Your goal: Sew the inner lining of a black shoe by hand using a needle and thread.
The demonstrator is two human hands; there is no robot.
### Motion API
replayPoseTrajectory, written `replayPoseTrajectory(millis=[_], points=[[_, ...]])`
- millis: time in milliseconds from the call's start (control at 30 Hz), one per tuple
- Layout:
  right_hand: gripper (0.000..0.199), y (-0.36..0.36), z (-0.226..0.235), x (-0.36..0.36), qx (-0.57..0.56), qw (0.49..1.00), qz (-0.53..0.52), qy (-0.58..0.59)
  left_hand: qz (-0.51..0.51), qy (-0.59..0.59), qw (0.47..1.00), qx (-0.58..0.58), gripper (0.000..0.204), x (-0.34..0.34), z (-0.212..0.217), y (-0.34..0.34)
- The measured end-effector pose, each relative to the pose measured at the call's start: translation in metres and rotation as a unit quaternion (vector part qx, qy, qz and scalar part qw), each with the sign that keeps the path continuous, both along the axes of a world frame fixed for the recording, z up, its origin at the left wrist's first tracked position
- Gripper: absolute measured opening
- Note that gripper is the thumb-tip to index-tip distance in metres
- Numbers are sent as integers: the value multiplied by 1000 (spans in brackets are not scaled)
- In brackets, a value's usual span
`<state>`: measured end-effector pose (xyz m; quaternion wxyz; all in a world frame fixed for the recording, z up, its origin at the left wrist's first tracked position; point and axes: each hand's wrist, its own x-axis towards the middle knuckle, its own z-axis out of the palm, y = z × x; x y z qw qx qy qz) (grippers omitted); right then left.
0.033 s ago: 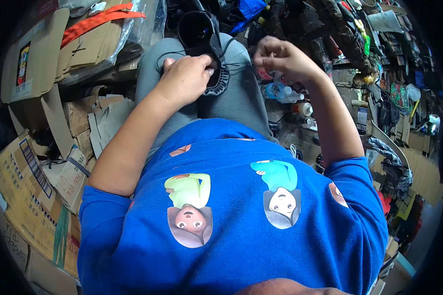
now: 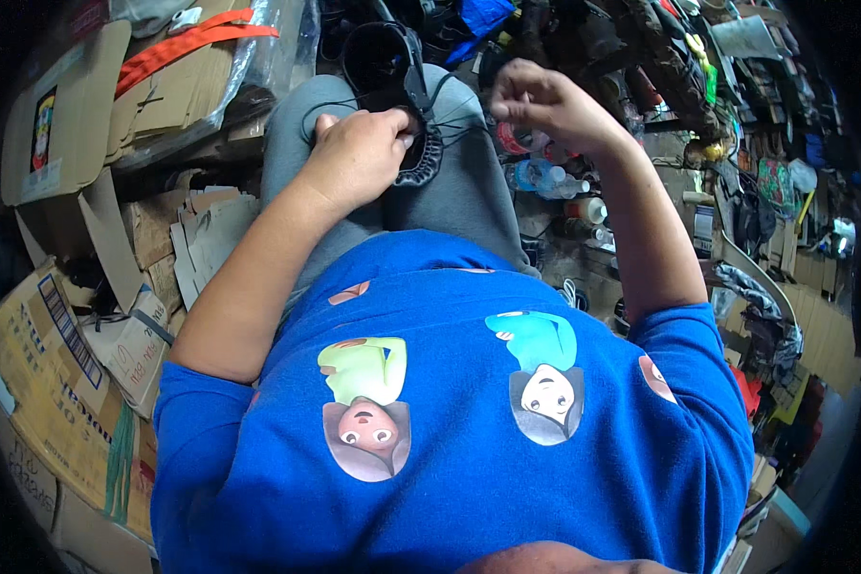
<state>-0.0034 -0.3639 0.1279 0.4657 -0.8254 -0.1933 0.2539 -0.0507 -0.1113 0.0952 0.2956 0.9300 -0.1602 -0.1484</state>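
A black shoe-like piece (image 2: 417, 93) is being supported over the lap, above the gap between the knees of the grey trousers (image 2: 464, 191). Its near part is being gripped by the left hand (image 2: 359, 153), whose fingers are being curled over its edge, with the fingertips partly being hidden. The right hand (image 2: 538, 103) is being held raised beyond the right knee, apart from the piece, with its fingers being bent inward; whether thread is being pinched there cannot be told. Thin dark threads (image 2: 461, 127) are being stretched from the piece toward that hand. Plastic bottles (image 2: 540, 177) are being seen below the right hand, and cardboard (image 2: 67, 105) is being stacked at the left.
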Motion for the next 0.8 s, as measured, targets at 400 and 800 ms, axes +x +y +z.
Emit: replayPoseTrajectory(millis=[400,800], points=[[13,35,10,9,-256,811,176,-496,-24,-53,998,24,20,-5,0,3],[18,-30,-8,26,-388,775,206,-454,-34,-233,970,62,11,-44,-3,62]])
